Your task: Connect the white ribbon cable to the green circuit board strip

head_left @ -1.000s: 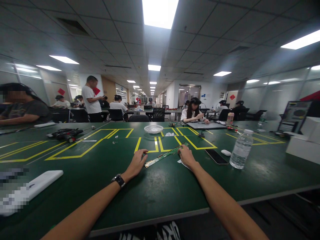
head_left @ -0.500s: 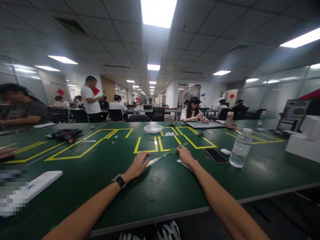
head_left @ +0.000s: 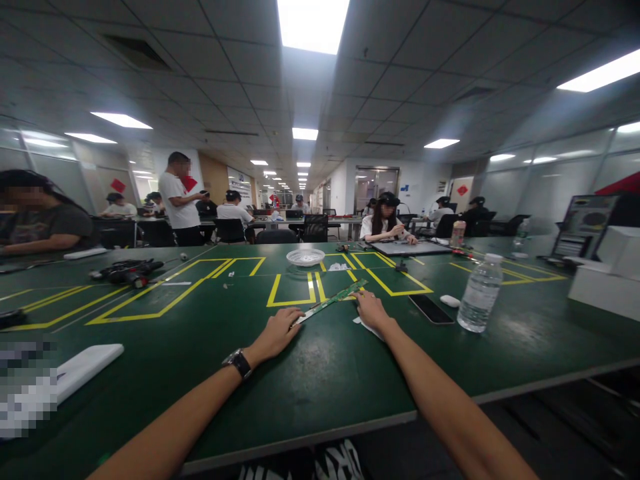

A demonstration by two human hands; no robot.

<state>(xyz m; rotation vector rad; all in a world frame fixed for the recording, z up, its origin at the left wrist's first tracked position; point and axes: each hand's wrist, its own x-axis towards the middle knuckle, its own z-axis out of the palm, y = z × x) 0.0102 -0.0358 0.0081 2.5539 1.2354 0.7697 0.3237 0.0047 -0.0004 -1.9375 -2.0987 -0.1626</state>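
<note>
Your left hand [head_left: 274, 333] has edged onto the circuit board [head_left: 331, 301], seemingly pinching it; right hand [head_left: 371, 310], grip unclear; positioning likely wants steadiness.

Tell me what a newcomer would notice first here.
Probably the narrow green circuit board, slanting across the dark green table between the left hand and right hand. Next, the yellow outlines on the table, and the clear water bottle standing right of the phone.

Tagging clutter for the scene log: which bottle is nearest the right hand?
The big clear bottle, right of the dark phone; the pinkish bottle and the other clear bottle stand farther back.
</note>
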